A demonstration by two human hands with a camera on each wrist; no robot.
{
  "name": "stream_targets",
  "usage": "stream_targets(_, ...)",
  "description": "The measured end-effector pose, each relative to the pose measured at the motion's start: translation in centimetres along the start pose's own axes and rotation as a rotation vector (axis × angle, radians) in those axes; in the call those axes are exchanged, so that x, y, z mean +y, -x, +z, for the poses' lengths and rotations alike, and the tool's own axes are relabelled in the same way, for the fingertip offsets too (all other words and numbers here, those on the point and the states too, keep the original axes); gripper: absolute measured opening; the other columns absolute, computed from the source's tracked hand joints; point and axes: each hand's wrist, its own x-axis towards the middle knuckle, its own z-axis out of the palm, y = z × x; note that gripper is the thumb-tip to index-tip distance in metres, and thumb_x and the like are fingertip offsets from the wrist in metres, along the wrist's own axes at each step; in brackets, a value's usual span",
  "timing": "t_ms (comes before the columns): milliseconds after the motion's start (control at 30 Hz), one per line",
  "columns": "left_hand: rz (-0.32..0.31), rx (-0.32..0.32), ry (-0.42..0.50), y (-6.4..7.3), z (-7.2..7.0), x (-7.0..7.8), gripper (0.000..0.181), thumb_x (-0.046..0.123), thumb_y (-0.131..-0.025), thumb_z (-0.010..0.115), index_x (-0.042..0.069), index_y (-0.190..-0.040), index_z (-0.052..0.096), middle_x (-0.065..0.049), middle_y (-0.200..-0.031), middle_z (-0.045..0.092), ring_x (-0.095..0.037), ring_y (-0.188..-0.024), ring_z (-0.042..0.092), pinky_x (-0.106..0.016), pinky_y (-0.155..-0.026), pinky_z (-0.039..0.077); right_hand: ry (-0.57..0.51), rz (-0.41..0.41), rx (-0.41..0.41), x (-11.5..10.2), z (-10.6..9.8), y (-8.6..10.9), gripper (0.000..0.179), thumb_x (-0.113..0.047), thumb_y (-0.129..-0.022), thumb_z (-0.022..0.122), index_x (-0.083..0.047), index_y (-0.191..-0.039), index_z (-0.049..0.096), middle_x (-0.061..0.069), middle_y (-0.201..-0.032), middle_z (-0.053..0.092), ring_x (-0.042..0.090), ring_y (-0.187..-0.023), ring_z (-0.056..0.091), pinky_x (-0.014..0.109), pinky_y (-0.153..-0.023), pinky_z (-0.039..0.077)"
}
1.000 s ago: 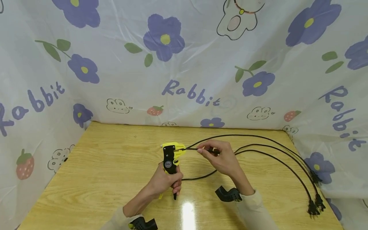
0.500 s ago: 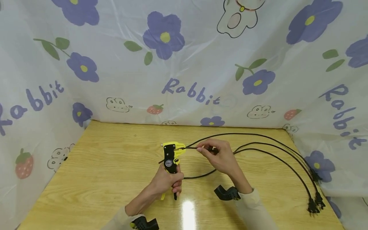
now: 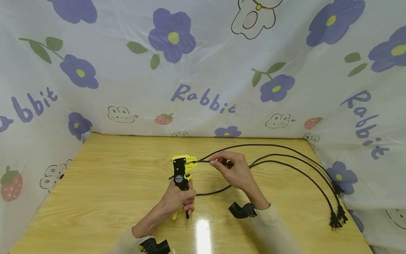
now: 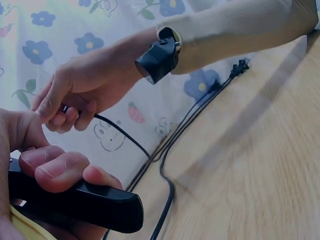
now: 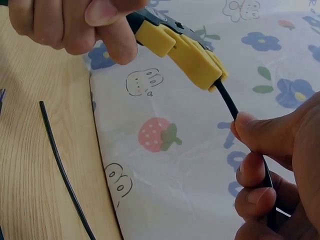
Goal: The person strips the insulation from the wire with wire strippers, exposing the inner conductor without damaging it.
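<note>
My left hand (image 3: 177, 199) grips the handles of a yellow-and-black wire stripper (image 3: 179, 173), held over the middle of the table with its head up. In the left wrist view, the fingers curl around the black handle (image 4: 80, 200). Between thumb and fingers, my right hand (image 3: 236, 171) pinches a black cable (image 5: 228, 100). The cable runs straight into the yellow nose (image 5: 200, 65) of the stripper, which hides its tip. Past the pinch, it passes through the curled lower fingers in the right wrist view.
Two other black cables lie on the wooden table (image 3: 120, 165); one loose end (image 5: 60, 165) shows in the right wrist view. Plugs (image 3: 335, 221) lie at the right edge. A printed cloth (image 3: 203, 70) hangs behind and along both sides.
The head view has turned slightly, so everything sits a little further left and up. A dark cable end now shows left of the stripper. Both hands keep their grips.
</note>
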Motion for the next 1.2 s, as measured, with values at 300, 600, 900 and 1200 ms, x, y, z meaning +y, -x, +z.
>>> stream_targets(300,-0.012,-0.01,0.014,0.3,-0.8,0.48,0.03,-0.005,-0.09,0.055,0.009,-0.069,0.038,0.006,-0.05,0.039,-0.01,-0.037,0.038,-0.029,-0.04,0.048,0.002,-0.045,0.016,-0.35,0.6,-0.68,0.007,-0.012,-0.096,0.072,-0.014,-0.099,0.078,-0.004,-0.071,0.061,0.004,-0.049,0.035,0.02,-0.046,0.033)
stream_targets(600,-0.034,-0.002,0.02,-0.22,-0.62,0.27,0.03,-0.004,-0.09,0.055,0.006,-0.069,0.036,0.005,-0.048,0.037,-0.01,-0.037,0.036,-0.028,-0.038,0.045,0.022,-0.033,0.021,-0.13,0.44,-0.63,0.007,-0.013,-0.096,0.072,-0.013,-0.099,0.078,-0.002,-0.074,0.064,0.005,-0.05,0.037,0.021,-0.046,0.035)
stream_targets(900,-0.058,0.011,0.022,0.38,-1.0,0.46,0.032,-0.003,-0.089,0.055,0.009,-0.067,0.035,0.007,-0.048,0.035,-0.009,-0.037,0.034,-0.027,-0.037,0.044,0.014,-0.035,0.017,-0.29,0.92,-0.6,0.006,-0.014,-0.096,0.072,-0.016,-0.098,0.078,-0.003,-0.076,0.066,0.005,-0.05,0.038,0.021,-0.047,0.036)
stream_targets(1200,-0.115,0.002,0.045,0.14,-1.04,0.13,0.032,-0.003,-0.089,0.055,0.011,-0.067,0.036,0.006,-0.048,0.034,-0.009,-0.037,0.032,-0.029,-0.038,0.042,0.019,-0.036,0.042,-0.01,0.95,-0.1,0.007,-0.013,-0.095,0.073,-0.015,-0.097,0.079,-0.001,-0.072,0.064,0.005,-0.05,0.037,0.02,-0.047,0.034)
